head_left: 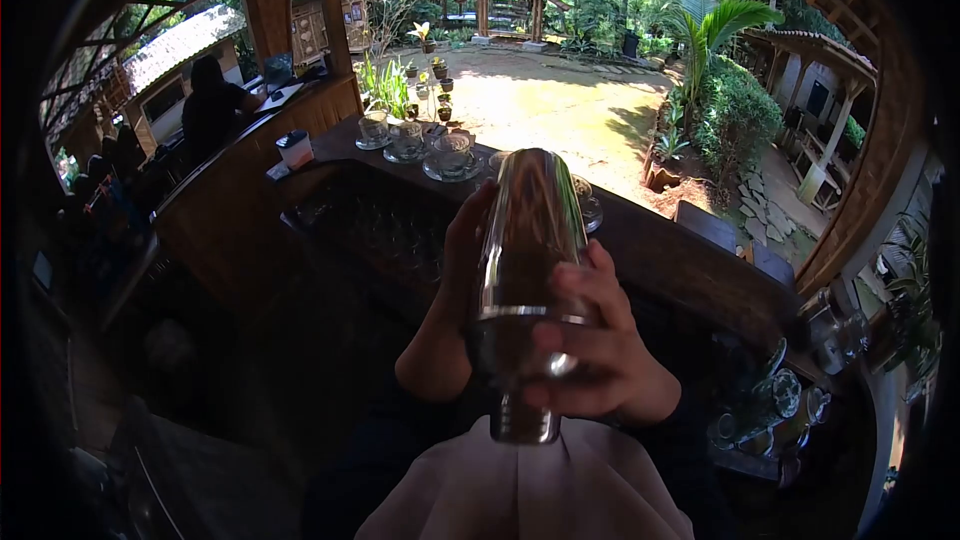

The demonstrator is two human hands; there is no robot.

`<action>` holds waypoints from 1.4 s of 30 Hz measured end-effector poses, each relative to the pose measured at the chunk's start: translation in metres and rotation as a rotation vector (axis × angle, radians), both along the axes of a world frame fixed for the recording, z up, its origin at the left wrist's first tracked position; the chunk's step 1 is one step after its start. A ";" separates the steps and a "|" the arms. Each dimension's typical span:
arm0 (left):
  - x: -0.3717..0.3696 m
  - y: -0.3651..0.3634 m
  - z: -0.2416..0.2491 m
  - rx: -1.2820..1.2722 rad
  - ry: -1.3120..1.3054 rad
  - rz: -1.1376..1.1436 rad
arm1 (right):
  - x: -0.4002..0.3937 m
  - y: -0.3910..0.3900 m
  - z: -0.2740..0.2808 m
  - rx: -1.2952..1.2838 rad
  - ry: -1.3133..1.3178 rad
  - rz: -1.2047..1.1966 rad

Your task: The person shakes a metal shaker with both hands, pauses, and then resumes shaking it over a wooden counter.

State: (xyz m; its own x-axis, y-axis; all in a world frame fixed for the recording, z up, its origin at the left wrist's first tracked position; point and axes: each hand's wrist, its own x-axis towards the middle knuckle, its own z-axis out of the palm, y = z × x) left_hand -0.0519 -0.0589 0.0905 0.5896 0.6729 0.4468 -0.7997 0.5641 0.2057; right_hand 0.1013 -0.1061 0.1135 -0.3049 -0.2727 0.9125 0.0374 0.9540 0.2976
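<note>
A shiny metal cocktail shaker [532, 240] is held up in front of my chest, its broad base pointing up and away and its narrow cap down toward me. My right hand [605, 355] is closed round the shaker's right side, fingers spread over the shoulder and lower body. Along the far left side lies my left hand [466, 240], closed against the metal; most of its fingers are hidden behind the shaker. Slight blur softens the right fingers. Whatever is inside the shaker cannot be seen.
Several glass cups on saucers [452, 160] line the dark wooden counter [690, 280] beyond the shaker. A small white container [295, 149] stands left. Glass jars [785, 395] are at lower right. Another person [212, 105] sits at the left counter, near a laptop [278, 70].
</note>
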 end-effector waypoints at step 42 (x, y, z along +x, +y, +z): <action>0.024 0.092 -0.055 -0.439 0.109 0.349 | -0.017 0.077 -0.027 -0.635 0.194 -0.083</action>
State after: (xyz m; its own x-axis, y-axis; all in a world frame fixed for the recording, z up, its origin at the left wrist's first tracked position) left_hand -0.0280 0.0332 0.0351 0.3263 0.9448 0.0302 -0.9411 0.3217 0.1037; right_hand 0.0841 -0.0294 0.0861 -0.1154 0.3525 0.9287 0.1147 0.9334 -0.3401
